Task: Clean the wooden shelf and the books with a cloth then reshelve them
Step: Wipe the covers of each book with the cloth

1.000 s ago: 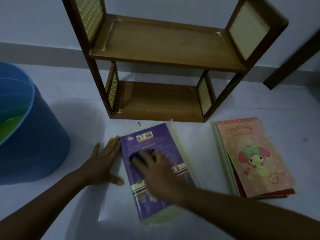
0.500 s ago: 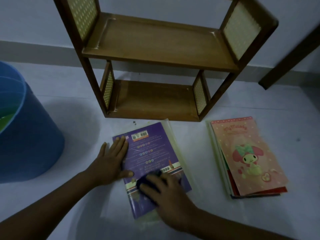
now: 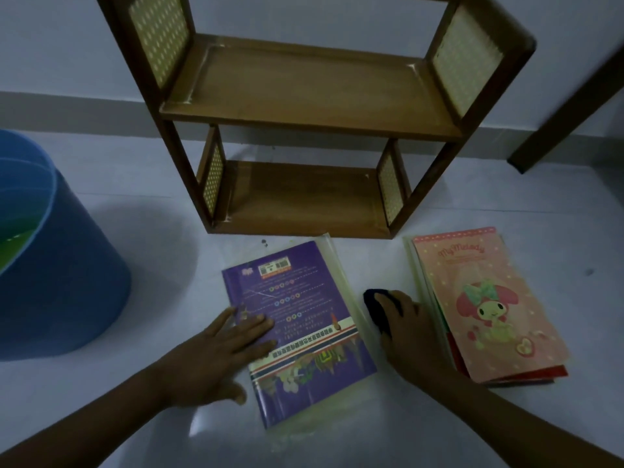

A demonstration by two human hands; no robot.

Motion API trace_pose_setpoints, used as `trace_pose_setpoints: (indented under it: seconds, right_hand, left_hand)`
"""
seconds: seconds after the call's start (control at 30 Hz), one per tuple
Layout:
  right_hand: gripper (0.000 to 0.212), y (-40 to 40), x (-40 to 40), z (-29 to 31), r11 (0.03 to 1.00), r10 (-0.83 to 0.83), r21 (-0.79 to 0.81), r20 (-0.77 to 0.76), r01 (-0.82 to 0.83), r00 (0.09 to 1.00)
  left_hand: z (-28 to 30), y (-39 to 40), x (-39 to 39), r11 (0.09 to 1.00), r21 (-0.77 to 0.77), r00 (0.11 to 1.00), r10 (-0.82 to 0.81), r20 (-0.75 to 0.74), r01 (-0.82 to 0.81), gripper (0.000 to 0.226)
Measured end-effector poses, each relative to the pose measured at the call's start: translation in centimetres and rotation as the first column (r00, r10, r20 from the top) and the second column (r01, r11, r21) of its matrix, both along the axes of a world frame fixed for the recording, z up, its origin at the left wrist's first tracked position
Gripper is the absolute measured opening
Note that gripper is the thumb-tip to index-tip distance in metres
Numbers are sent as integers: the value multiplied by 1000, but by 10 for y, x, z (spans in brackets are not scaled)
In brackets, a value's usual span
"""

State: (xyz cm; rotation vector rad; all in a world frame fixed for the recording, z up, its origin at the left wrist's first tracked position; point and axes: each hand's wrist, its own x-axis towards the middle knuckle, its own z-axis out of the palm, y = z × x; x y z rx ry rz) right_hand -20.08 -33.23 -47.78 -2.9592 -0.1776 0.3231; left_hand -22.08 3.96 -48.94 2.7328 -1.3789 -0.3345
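Note:
A purple book [image 3: 304, 319] lies flat on the pale floor in front of the empty two-tier wooden shelf [image 3: 314, 106]. My left hand [image 3: 216, 352] rests flat on the book's left side, fingers spread. My right hand [image 3: 410, 336] presses a dark cloth [image 3: 378, 307] onto the floor in the gap between the purple book and a stack of books topped by a pink cartoon cover [image 3: 486, 305]. A clear plastic sleeve sticks out from under the purple book.
A blue bucket [image 3: 57, 278] with green liquid stands at the left. A dark wooden leg [image 3: 567, 106] slants against the wall at the upper right. The shelf stands against the wall's skirting.
My right hand slid the cloth off the purple book to the floor on its right. My left hand moved further onto the book's cover.

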Motion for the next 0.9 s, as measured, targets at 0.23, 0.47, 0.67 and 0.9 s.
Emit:
trace_pose_setpoints:
  seconds: [0.23, 0.47, 0.67, 0.9]
  right_hand:
    - [75, 48, -3, 35, 994, 4, -105, 24, -1, 1000]
    - [9, 75, -6, 28, 947, -63, 279, -329, 161, 942]
    - [30, 90, 17, 23, 836, -282, 287, -506, 468, 815]
    - [16, 80, 32, 26, 717, -241, 336, -703, 611, 669]
  left_hand:
    - [-2, -19, 14, 985, 111, 984, -145, 100, 134, 79]
    - [-10, -15, 0, 992, 98, 982, -89, 166, 74, 74]
    - [-15, -13, -2, 989, 121, 970, -109, 218, 84, 73]
    - [-12, -4, -1, 985, -75, 929, -118, 350, 153, 49]
